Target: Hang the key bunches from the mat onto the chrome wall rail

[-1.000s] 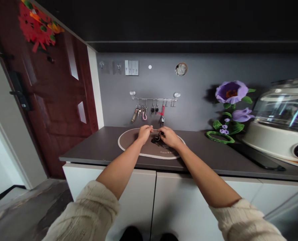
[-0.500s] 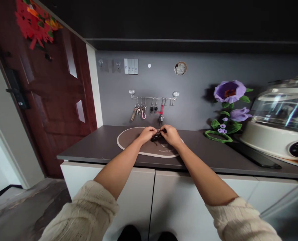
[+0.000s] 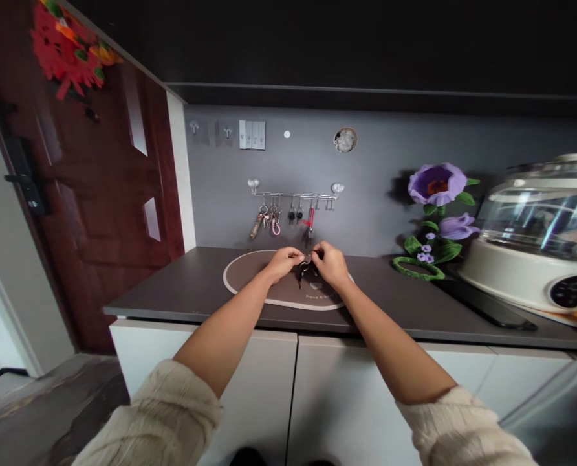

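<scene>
Both my hands pinch a bunch of keys [image 3: 302, 275] above a brown oval mat [image 3: 244, 272] with a pale rim. My left hand [image 3: 284, 263] is closed on its left side, thumb and fingertips together. From the right, my right hand [image 3: 329, 264] grips the top of the bunch near a dark piece partly hidden by the fingers. A metal ring and some keys dangle between the hands. Behind them, a metal hook rail [image 3: 295, 195] on the wall carries several key sets, among them a pink carabiner [image 3: 275, 226] and a red strap [image 3: 311, 217].
Purple artificial flowers [image 3: 438, 184] stand on the dark counter [image 3: 172, 285], right of the mat. Beyond them are a black flat slab [image 3: 492, 310] and a white appliance [image 3: 511, 265] with a clear top. A dark cabinet [image 3: 366, 45] overhangs; a red-brown door [image 3: 108, 226] is at left.
The keys now hang down more visibly between my hands, with the ring showing. Both hands stay at nearly the same place over the mat. The view has shifted slightly.
</scene>
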A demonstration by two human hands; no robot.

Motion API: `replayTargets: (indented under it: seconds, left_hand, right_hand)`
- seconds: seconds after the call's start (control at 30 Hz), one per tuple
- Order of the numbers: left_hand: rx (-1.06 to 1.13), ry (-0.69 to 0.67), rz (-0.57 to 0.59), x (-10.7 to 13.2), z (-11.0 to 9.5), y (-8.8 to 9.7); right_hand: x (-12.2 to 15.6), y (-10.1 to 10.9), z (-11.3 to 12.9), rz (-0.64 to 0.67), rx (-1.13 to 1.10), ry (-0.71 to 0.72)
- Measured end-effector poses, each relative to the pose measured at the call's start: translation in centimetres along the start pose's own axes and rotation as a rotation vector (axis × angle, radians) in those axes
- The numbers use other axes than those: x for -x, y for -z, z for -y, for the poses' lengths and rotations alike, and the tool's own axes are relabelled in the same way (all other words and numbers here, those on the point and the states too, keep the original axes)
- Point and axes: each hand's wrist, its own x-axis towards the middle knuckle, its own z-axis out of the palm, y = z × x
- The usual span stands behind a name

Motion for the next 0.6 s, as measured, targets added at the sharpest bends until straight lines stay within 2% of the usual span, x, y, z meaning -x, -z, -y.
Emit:
replayTargets:
  seconds: [0.23, 0.43, 0.6]
  left_hand:
    - [-0.161, -0.066, -0.101, -0.44, 0.19, 0.22]
    - [-0.373, -0.173, -0.296, -0.99, 0.41, 0.71]
    - [-0.271, -0.179, -0.334, -0.91, 0.10, 0.72]
  right_hand:
    - [-0.23, -0.19, -0.22, -0.032, 0.006, 0.130]
    - [-0.30, -0.30, -0.19, -0.016, 0.038, 0.179]
    - [-0.26, -0.69, -0.29, 0.058, -0.035, 0.191]
